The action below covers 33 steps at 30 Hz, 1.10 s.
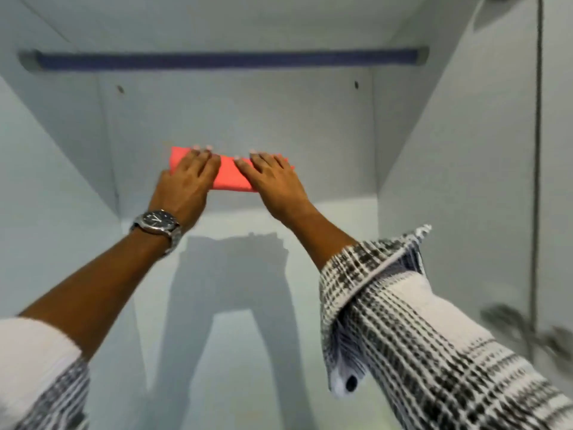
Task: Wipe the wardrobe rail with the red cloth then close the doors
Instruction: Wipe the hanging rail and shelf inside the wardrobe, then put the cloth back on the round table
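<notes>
A dark blue wardrobe rail (223,58) runs across the top of the open white wardrobe, between its two side walls. Well below it, a folded red cloth (231,176) is stretched between my hands in front of the back panel (235,113). My left hand (186,184), with a metal watch on the wrist, covers the cloth's left end. My right hand (276,184) covers its right end. The fingers of both hands lie flat over the cloth. I cannot tell whether the cloth touches the back panel. It is clear of the rail.
White side walls close in on the left and right. The wardrobe floor (223,352) carries the shadow of my arms. At the far right stands a white door (555,181) with a blurred metal handle (524,330). My chequered sleeves fill the lower corners.
</notes>
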Each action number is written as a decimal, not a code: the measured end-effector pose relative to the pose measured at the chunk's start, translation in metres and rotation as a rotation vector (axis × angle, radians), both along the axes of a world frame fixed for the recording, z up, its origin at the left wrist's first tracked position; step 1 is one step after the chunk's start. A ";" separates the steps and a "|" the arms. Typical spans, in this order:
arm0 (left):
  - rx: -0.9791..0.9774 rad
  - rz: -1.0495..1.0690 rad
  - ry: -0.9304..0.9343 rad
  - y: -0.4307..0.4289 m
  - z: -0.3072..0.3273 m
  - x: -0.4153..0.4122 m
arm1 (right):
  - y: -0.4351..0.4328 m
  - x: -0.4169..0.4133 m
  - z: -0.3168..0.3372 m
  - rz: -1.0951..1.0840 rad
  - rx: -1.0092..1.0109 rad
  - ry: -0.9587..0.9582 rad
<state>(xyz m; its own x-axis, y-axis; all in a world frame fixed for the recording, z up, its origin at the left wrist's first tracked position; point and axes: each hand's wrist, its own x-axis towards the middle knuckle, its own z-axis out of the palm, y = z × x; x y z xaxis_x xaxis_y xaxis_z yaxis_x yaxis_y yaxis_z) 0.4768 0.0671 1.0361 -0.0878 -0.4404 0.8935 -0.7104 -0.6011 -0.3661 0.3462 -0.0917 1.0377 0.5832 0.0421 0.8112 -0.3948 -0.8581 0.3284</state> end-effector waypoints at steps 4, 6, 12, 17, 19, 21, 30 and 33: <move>0.346 -0.233 0.112 -0.049 -0.224 -0.072 | -0.038 -0.096 -0.255 -0.051 0.386 0.200; 0.577 -0.326 0.158 -0.050 -0.360 -0.131 | -0.025 -0.170 -0.397 -0.125 0.568 0.406; 1.255 -0.399 0.589 0.027 -0.725 -0.345 | 0.078 -0.409 -0.719 -0.249 0.943 0.731; 1.517 -0.370 0.799 0.044 -0.878 -0.456 | 0.117 -0.518 -0.851 -0.453 1.118 0.992; 1.506 -0.324 0.786 0.024 -0.927 -0.481 | 0.108 -0.539 -0.901 -0.557 1.115 1.022; 1.499 -0.307 0.747 0.001 -0.982 -0.496 | 0.090 -0.553 -0.955 -0.639 1.069 1.030; 1.689 -0.251 0.787 -0.019 -1.053 -0.497 | 0.085 -0.580 -1.040 -0.697 1.222 1.262; 1.463 -0.408 0.618 -0.037 -0.998 -0.484 | 0.067 -0.569 -0.999 -0.658 1.238 1.248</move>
<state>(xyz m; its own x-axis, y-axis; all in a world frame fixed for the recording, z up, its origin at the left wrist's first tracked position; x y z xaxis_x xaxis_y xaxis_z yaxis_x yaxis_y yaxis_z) -0.0077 0.0300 0.0378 -0.2125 -0.9311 -0.2963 -0.9715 0.2338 -0.0379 -0.2229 -0.0243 0.0391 0.4630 -0.6065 -0.6463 -0.7713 -0.6350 0.0433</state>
